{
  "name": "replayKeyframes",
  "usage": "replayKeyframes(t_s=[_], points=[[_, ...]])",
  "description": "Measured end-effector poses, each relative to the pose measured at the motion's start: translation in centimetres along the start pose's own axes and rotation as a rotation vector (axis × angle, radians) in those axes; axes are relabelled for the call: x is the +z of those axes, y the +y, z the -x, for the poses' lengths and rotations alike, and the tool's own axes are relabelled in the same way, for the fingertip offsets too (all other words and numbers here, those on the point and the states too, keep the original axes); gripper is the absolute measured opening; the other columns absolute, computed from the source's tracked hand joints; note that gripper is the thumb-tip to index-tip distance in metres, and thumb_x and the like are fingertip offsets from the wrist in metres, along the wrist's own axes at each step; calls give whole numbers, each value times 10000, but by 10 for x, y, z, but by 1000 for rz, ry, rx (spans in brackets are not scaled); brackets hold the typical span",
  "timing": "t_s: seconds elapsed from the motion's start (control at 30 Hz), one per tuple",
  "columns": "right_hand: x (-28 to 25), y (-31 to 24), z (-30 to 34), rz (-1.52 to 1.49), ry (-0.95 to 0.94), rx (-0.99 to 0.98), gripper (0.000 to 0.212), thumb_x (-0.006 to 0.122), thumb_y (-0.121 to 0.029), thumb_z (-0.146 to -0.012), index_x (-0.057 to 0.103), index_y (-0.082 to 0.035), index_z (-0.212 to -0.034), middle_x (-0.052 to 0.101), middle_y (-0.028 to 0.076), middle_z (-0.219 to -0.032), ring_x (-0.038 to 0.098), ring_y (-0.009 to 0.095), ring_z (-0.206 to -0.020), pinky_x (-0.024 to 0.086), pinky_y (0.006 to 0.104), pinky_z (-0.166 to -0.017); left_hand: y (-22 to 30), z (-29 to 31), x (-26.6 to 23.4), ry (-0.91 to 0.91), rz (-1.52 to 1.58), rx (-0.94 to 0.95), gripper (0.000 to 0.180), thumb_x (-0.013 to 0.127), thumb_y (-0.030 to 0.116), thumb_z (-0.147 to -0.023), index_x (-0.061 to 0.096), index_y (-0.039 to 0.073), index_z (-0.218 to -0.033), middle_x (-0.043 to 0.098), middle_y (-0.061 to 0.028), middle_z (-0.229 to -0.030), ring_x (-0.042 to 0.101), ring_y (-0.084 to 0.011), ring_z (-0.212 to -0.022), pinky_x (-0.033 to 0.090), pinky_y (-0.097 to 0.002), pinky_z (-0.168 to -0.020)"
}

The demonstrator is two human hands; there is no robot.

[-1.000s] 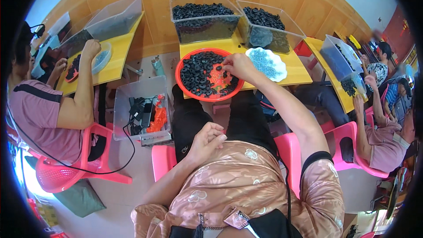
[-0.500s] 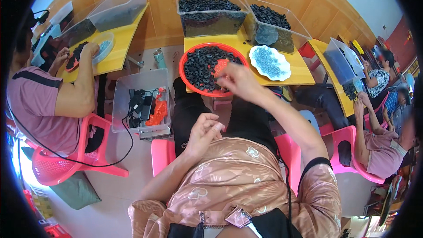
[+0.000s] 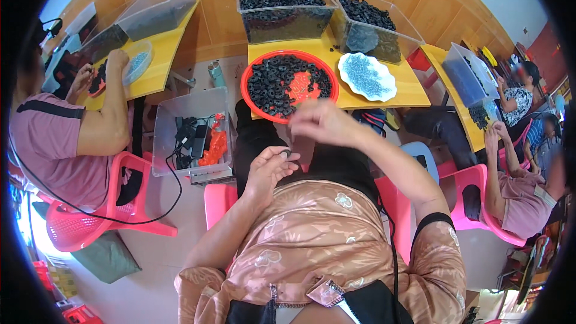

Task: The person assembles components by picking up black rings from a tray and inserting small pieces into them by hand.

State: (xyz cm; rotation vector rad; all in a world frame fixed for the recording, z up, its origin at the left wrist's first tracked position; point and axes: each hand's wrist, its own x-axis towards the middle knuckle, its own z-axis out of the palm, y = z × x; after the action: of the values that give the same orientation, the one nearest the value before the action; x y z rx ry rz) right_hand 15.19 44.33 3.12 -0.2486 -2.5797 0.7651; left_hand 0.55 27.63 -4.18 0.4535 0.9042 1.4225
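Observation:
Above my lap, my left hand (image 3: pixel 270 171) is closed with a small black ring-shaped piece (image 3: pixel 286 153) pinched at its fingertips. My right hand (image 3: pixel 324 123) hovers just in front of the near rim of the round red tray (image 3: pixel 246 91). Motion blurs its fingers, so I cannot see whether they hold anything. Many black ring-shaped pieces (image 3: pixel 270 84) lie in that tray, with a bare red patch right of its middle. Beside the tray on the right, a white scalloped plate (image 3: pixel 389 92) carries a heap of small, shiny bluish bits (image 3: pixel 365 75).
Two clear bins (image 3: pixel 285 31) (image 3: pixel 384 51) of black pieces stand at the back of the yellow table (image 3: pixel 414 93). A clear bin (image 3: pixel 162 126) with cables and orange plastic sits on the floor at left. A person (image 3: pixel 57 150) works at the left table, others (image 3: pixel 522 198) at right.
My right hand has moved from over the red tray back toward me, past its near rim. My left hand has risen slightly, and a black piece now shows at its fingertips.

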Motion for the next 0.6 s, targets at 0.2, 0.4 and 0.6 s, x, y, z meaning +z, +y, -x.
replayKeyframes(t_s=[0.2,0.4,0.6], points=[[-24,75,-33,458,87,262,175,705,-164,-774,703,-55,-911,628,126,-823,631,323,-837,498,403,-755,7,3,4,-16,6,26,128,558,142,-941,549,61,-1040,663,-166,-1054,653,-177,-836,513,-288,-774],[-15,91,-46,522,75,269,198,711,-155,-765,696,-43,-927,640,131,-806,642,319,-809,509,395,-735,12,6,3,-58,38,49,128,565,128,-943,547,58,-1048,649,-174,-1106,663,-178,-905,524,-272,-794],[-15,29,-28,23,240,359,150,663,-134,-819,663,10,-861,670,104,-732,651,177,-642,507,320,-603,11,5,0,-117,141,54,170,555,92,-945,557,46,-1109,641,-151,-1132,653,-170,-943,527,-277,-824]])
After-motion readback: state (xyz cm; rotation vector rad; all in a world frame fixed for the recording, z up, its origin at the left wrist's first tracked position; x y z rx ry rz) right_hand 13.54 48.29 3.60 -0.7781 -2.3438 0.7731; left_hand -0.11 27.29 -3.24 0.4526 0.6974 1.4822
